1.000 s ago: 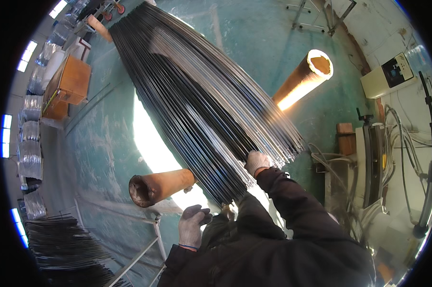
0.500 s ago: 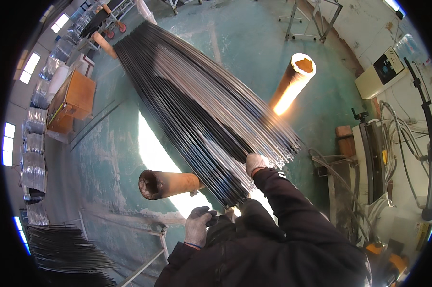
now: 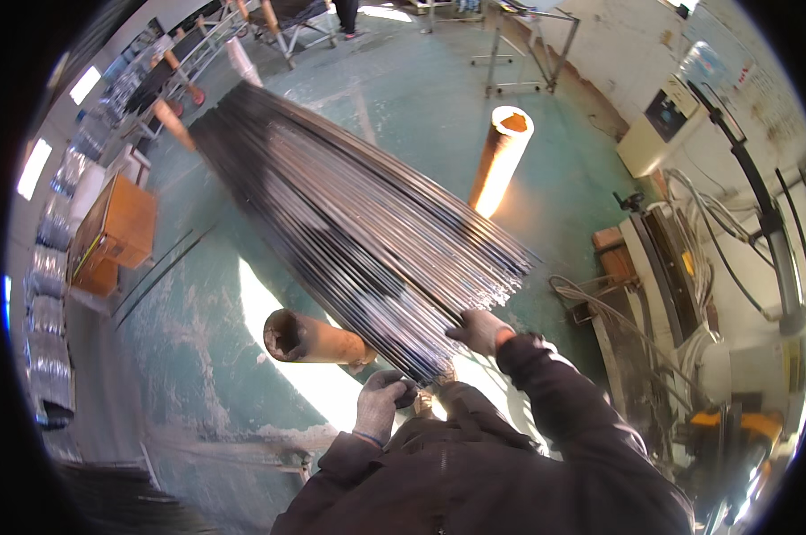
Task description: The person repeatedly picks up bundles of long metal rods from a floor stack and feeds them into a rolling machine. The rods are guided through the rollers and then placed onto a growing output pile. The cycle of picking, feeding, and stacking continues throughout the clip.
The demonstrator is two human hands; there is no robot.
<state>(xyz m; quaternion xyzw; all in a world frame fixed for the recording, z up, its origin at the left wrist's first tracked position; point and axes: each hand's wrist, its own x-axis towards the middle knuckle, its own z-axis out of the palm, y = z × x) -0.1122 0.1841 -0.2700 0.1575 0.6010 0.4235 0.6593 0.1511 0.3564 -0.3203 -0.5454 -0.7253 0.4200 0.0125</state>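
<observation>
A wide layer of long, thin dark metal rods slants from the far left toward my body, its near ends uneven and shiny. My right hand, in a pale work glove with darkened fingers, is closed at the near ends on the right part of the layer; one rod runs into its fingertips. Beside the lowest ends on the left is my left hand, gloved too, its fingers curled in. Whatever lies in those left fingers, if anything, is hidden.
Rusty tubes stand at both sides, a left one and a sunlit right one. A wooden cabinet is at the left. On the right are a machine with cables and a pale box unit. Wheeled frames stand far back.
My right hand has drawn back slightly toward me at the rod ends. My left hand has risen a little and moved closer to the rods. The view has shifted.
</observation>
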